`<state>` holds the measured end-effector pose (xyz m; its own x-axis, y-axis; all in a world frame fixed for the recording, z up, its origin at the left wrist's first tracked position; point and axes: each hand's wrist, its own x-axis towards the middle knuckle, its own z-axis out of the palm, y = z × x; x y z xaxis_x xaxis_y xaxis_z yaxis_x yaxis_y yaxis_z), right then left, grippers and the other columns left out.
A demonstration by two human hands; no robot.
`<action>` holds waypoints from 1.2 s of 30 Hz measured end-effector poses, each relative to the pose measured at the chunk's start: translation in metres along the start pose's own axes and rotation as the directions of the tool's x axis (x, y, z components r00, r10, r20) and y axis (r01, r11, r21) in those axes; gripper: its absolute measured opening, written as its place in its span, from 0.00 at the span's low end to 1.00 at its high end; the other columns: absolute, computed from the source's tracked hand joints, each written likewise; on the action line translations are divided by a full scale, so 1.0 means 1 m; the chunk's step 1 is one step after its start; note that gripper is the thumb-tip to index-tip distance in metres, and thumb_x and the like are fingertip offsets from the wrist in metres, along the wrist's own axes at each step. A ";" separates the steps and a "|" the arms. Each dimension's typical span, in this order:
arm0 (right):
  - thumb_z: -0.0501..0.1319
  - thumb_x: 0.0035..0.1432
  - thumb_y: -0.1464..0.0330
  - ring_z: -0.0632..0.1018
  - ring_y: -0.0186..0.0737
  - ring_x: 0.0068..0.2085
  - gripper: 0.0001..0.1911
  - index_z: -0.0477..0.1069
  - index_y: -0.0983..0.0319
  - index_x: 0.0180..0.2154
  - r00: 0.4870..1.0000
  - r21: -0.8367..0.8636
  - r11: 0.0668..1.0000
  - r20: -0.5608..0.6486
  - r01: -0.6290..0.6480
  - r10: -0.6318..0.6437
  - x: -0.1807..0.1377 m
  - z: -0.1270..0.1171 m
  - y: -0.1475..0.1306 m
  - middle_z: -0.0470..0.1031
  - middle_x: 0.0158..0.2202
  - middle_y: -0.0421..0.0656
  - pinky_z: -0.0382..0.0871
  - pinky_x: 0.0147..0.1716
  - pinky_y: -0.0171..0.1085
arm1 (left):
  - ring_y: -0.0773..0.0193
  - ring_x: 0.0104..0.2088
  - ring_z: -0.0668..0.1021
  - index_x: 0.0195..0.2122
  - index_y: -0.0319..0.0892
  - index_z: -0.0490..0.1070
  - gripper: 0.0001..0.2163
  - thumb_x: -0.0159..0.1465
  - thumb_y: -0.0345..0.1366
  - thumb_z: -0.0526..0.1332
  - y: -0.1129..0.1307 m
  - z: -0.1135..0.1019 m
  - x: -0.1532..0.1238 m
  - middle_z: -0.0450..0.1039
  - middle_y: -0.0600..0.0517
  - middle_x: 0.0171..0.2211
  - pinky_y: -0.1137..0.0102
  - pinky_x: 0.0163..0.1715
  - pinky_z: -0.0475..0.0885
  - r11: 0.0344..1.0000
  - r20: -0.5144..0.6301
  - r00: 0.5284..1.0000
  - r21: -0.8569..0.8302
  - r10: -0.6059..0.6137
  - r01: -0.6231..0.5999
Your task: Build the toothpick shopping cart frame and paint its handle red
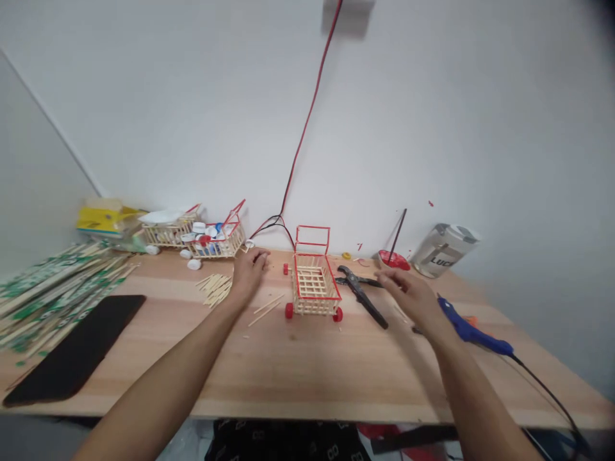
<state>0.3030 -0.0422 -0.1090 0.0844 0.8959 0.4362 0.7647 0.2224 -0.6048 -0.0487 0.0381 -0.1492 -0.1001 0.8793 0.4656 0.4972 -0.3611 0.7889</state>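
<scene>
A small shopping cart [314, 282] made of wooden sticks, with red rims, handle and wheels, stands upright between my hands. To its left, my left hand [248, 272] is over the table beside a pile of short sticks [216, 289]; its fingers are loosely bent and apart, with nothing visible in them. My right hand [408, 293] reaches in from the right, fingers loosely stretched, fingertips close to one handle of the dark pliers [361, 296]. Whether they touch the handle cannot be told. Two loose sticks [266, 310] lie between my left hand and the cart.
Two more stick carts, one holding bottle caps [211, 232], stand at the back left. Long skewers [52, 288] and a black pad [77, 349] lie left. A red paint dish [394, 259] with a brush, a jar [444, 251] and a blue glue gun [473, 333] with cord are right.
</scene>
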 end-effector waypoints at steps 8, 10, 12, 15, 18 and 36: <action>0.60 0.54 0.60 0.78 0.45 0.42 0.17 0.76 0.61 0.42 0.977 0.108 0.994 0.206 0.033 -0.055 -0.046 0.034 -0.028 0.79 0.44 0.48 0.70 0.42 0.42 | 0.60 0.38 0.77 0.36 0.36 0.77 0.11 0.59 0.30 0.55 0.022 -0.019 0.006 0.79 0.47 0.37 0.69 0.41 0.69 0.951 0.209 0.978 0.305 -0.008 -0.058; 0.61 0.52 0.61 0.77 0.46 0.43 0.17 0.76 0.61 0.42 0.971 0.106 0.994 0.232 0.028 -0.052 -0.047 0.035 -0.035 0.78 0.44 0.49 0.70 0.43 0.43 | 0.61 0.34 0.77 0.29 0.38 0.77 0.07 0.56 0.29 0.59 0.031 -0.024 -0.002 0.79 0.49 0.31 0.71 0.36 0.69 0.935 0.322 0.946 0.343 -0.024 -0.093; 0.61 0.51 0.63 0.77 0.47 0.43 0.16 0.76 0.61 0.42 0.974 0.127 0.991 0.221 0.030 -0.058 -0.047 0.038 -0.038 0.78 0.44 0.49 0.70 0.44 0.44 | 0.61 0.32 0.76 0.28 0.39 0.77 0.04 0.54 0.29 0.62 0.038 -0.028 -0.018 0.78 0.50 0.29 0.71 0.33 0.67 0.911 0.399 0.916 0.393 -0.046 -0.125; 0.61 0.52 0.63 0.77 0.46 0.44 0.15 0.75 0.61 0.41 0.976 0.170 0.983 0.191 0.075 -0.107 -0.049 0.045 -0.036 0.78 0.44 0.48 0.70 0.44 0.43 | 0.59 0.34 0.75 0.34 0.39 0.77 0.08 0.52 0.31 0.65 0.044 -0.030 -0.052 0.76 0.47 0.34 0.70 0.34 0.66 0.865 0.414 0.907 0.481 -0.082 -0.142; 0.61 0.53 0.64 0.77 0.45 0.44 0.13 0.75 0.60 0.40 0.970 0.162 0.978 0.179 0.134 -0.163 -0.052 0.054 -0.031 0.79 0.42 0.46 0.70 0.43 0.41 | 0.58 0.37 0.74 0.35 0.38 0.75 0.06 0.55 0.30 0.64 0.046 -0.029 -0.083 0.75 0.46 0.36 0.69 0.36 0.64 0.831 0.397 0.913 0.536 -0.092 -0.150; 0.60 0.50 0.65 0.75 0.45 0.40 0.06 0.72 0.60 0.30 0.980 0.149 0.973 0.064 0.177 -0.189 -0.049 0.083 -0.026 0.77 0.36 0.45 0.66 0.44 0.42 | 0.55 0.37 0.75 0.28 0.40 0.71 0.05 0.56 0.29 0.56 0.056 -0.054 -0.127 0.76 0.44 0.34 0.68 0.32 0.63 0.695 0.218 0.950 0.719 -0.222 -0.002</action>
<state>0.2260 -0.0598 -0.1705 -0.1025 0.8607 0.4987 0.6640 0.4325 -0.6100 -0.0550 -0.1111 -0.1424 -0.0177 0.9836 0.1796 0.9655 -0.0298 0.2587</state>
